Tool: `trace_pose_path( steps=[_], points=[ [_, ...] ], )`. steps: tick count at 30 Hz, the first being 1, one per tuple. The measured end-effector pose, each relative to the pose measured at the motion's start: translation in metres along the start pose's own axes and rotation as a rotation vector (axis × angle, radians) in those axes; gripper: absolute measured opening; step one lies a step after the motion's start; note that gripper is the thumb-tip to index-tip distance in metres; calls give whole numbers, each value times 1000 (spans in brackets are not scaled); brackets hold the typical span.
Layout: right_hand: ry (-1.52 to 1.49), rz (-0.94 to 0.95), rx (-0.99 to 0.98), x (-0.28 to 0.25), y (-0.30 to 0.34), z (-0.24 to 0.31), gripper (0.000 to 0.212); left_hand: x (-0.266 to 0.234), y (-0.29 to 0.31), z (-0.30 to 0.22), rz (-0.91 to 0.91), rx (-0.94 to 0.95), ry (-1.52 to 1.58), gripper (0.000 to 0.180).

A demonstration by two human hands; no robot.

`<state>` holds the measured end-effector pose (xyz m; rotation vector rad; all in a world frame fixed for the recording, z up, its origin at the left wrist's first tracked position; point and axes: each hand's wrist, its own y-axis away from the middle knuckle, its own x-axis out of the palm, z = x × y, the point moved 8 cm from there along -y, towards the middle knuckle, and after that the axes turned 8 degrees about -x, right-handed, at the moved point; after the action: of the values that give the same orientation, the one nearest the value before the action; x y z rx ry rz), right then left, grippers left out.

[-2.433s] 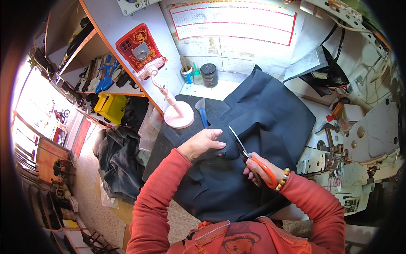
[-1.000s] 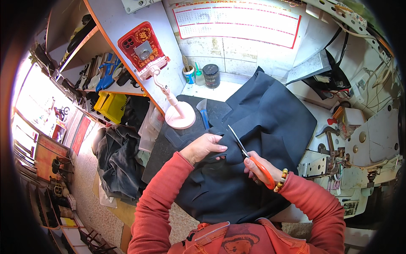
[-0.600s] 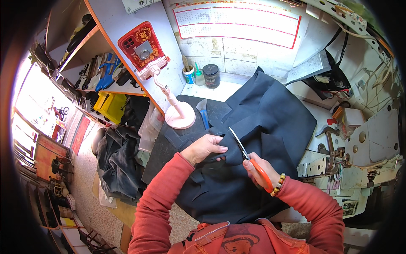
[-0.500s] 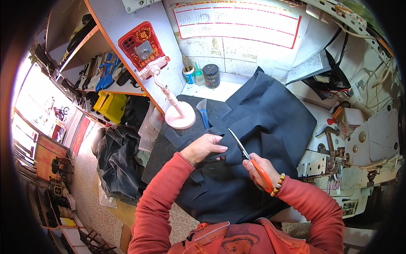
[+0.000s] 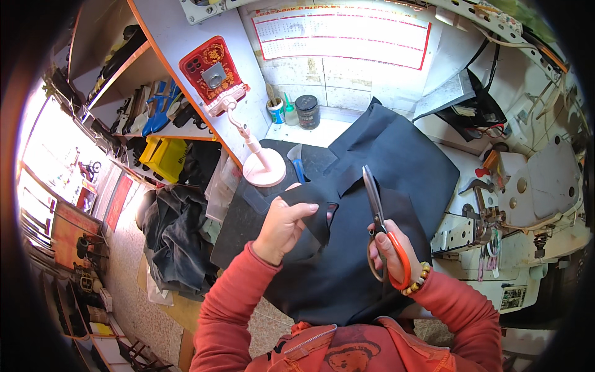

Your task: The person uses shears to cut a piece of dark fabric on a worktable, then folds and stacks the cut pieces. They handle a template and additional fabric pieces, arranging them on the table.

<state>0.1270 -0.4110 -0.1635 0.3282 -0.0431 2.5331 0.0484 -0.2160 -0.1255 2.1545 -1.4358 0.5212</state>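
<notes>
My left hand (image 5: 282,226) pinches a small black piece of sheet material (image 5: 319,193), lifted above the worktop, with a narrow slit-like gap near its right side. My right hand (image 5: 396,242) grips a pair of scissors (image 5: 373,195) with orange-red handles. The scissors' blades look closed and point up and away, apart from the small piece. Beneath both hands spreads a large black sheet, leather or cloth (image 5: 403,149), draped over the worktop and down towards my body. Its exact material cannot be made out.
A pink stand (image 5: 265,168) holds a phone in a red case (image 5: 211,68). Behind it lies a blue-handled knife (image 5: 299,166) on a dark mat. A black jar (image 5: 307,111) and small bottles stand by the wall. On the right is a sewing machine (image 5: 539,186); shoe shelves (image 5: 155,105) are left.
The scissors have moved right, off the material, and turned more upright with their blades together. My left hand has shifted slightly left and down, raising the small black piece into fuller view.
</notes>
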Motion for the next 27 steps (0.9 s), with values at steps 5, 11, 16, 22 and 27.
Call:
trace_pose_path(
  steps=[5, 11, 16, 22, 27],
  points=[
    [-133, -12, -109, 30, 12, 7, 41, 28, 25, 28, -68, 162, 305, 29],
    [-91, -143, -114, 34, 17, -1, 42, 48, 46, 80, -60, 193, 374, 30],
    [-77, -150, -81, 24, 21, 5, 41, 29, 59, 78, -162, 202, 97, 39],
    [108, 160, -76, 32, 20, 15, 44, 40, 61, 48, 175, 59, -302, 63],
    [-166, 33, 26, 24, 23, 4, 39, 37, 56, 31, 166, 65, -482, 58]
  ],
)
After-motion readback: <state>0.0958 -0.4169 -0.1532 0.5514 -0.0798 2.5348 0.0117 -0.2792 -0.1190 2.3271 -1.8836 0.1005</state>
